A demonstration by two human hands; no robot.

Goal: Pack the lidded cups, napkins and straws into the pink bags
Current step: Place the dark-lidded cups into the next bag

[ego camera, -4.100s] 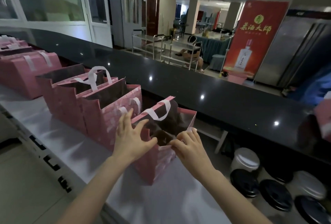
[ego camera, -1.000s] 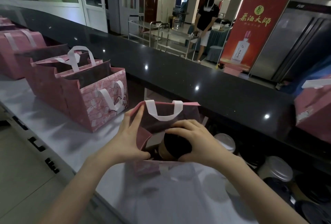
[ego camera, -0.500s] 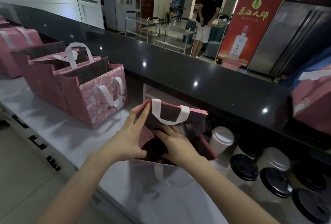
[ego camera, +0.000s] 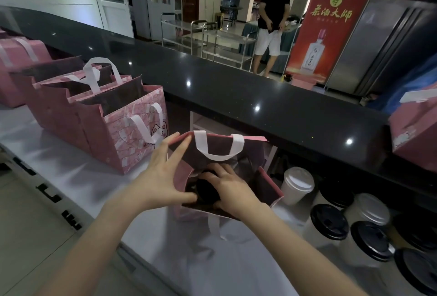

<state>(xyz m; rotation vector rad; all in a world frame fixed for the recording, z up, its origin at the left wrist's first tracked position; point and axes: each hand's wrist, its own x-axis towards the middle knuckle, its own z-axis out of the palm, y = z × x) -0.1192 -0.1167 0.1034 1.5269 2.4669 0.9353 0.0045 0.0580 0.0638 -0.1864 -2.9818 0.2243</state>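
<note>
An open pink bag point(ego camera: 270, 187) with white handles stands on the white worktop point(ego camera: 71, 168) right in front of me. My left hand point(ego camera: 163, 177) holds its left wall, fingers stretched up to the rim and thumb at the near edge. Reaching down into the bag, my right hand point(ego camera: 233, 189) grips a black-lidded cup point(ego camera: 207, 190), which sits low inside. Several more lidded cups stand to the right, among them a white-lidded one point(ego camera: 298, 183) and a black-lidded one point(ego camera: 328, 222). No napkins or straws are in sight.
A row of open pink bags point(ego camera: 132, 130) lines the worktop at the left. Another pink bag point(ego camera: 416, 130) sits on the raised black counter point(ego camera: 248, 97) at the right. Beyond the counter a person point(ego camera: 272, 19) stands near metal trolleys and a red banner point(ego camera: 328, 23).
Four seconds ago both hands spread the bag's mouth. Since a second ago my right hand has lowered the black-lidded cup from the rim deep into the bag; my left hand keeps its hold.
</note>
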